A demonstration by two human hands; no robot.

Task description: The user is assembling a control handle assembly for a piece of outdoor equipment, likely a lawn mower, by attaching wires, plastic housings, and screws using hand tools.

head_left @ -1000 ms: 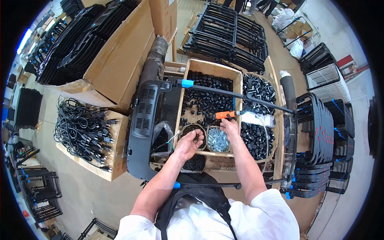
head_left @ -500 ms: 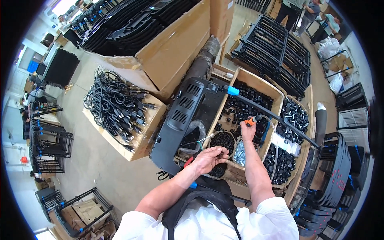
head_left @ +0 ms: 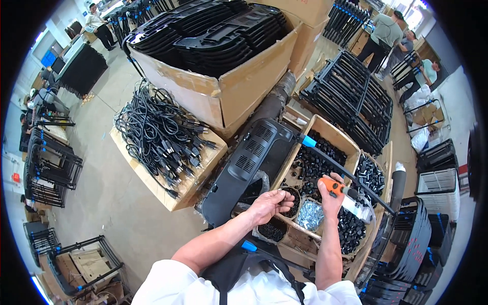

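My right hand [head_left: 331,202] grips an orange power screwdriver [head_left: 333,187] above a wooden parts box [head_left: 286,166]. My left hand [head_left: 268,207] has its fingertips pinched together beside a round tub of small black screws [head_left: 291,199]; whatever they hold is too small to name. Silver screws [head_left: 310,215] lie in a heap between the two hands. Left of the box is a black plastic panel [head_left: 245,161] with vent slots. A black tube with a blue end [head_left: 308,141] slants across the box. Black plastic caps [head_left: 325,157] fill its far part.
Black cables [head_left: 162,140] lie on a carton at the left, by a large carton [head_left: 259,73] of stacked black panels. Black metal frames [head_left: 351,101] are piled beyond the box. Curved black parts [head_left: 406,239] stand at the right. Several people work in the background.
My right hand has drawn the screwdriver nearer and turned it, so that more of its orange body shows. My left hand has shifted slightly right. The whole view has tilted up.
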